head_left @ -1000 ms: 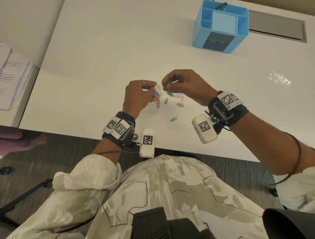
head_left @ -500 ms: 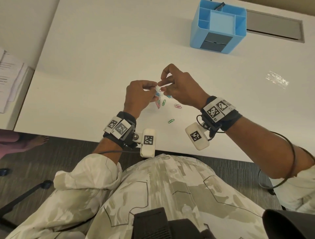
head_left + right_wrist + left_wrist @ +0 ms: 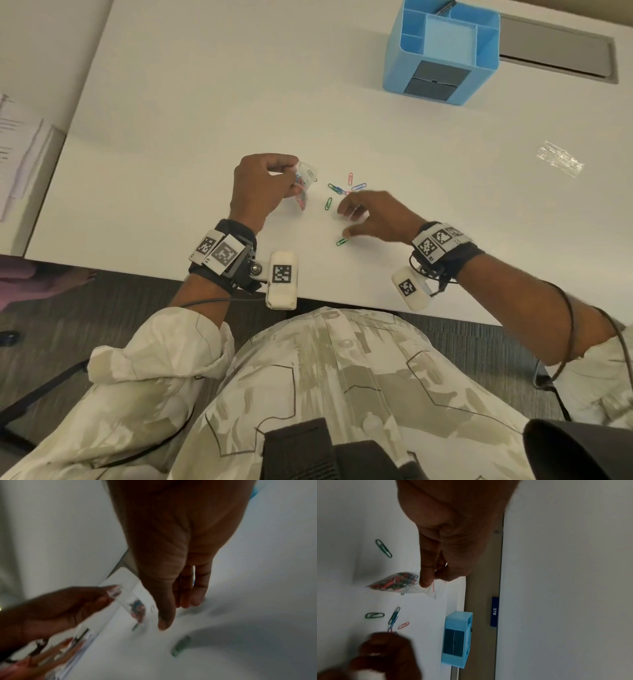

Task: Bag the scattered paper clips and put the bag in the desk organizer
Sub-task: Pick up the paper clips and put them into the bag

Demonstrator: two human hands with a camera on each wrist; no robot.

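My left hand point(image 3: 274, 181) pinches the top of a small clear bag point(image 3: 305, 185) holding several coloured paper clips, just above the white table point(image 3: 205, 120); the bag point(image 3: 397, 582) hangs from thumb and forefinger. My right hand point(image 3: 356, 214) hovers low over the table with straight, relaxed fingers and holds nothing. Loose paper clips point(image 3: 342, 188) lie just beyond its fingertips. One green clip point(image 3: 328, 203) lies between the hands, and another green clip point(image 3: 342, 242) lies under the right palm's near side. The blue desk organizer point(image 3: 442, 51) stands at the far right of the table.
A grey cable hatch point(image 3: 555, 58) is set in the table behind the organizer. A crumpled clear wrapper point(image 3: 560, 158) lies at the right. Papers point(image 3: 17, 154) sit on a side surface at the left. The table's near edge runs just under my wrists.
My right hand has left the bag's mouth, dropping down and to the right toward the loose clips with its fingers straightened. The left hand still holds the bag in place.
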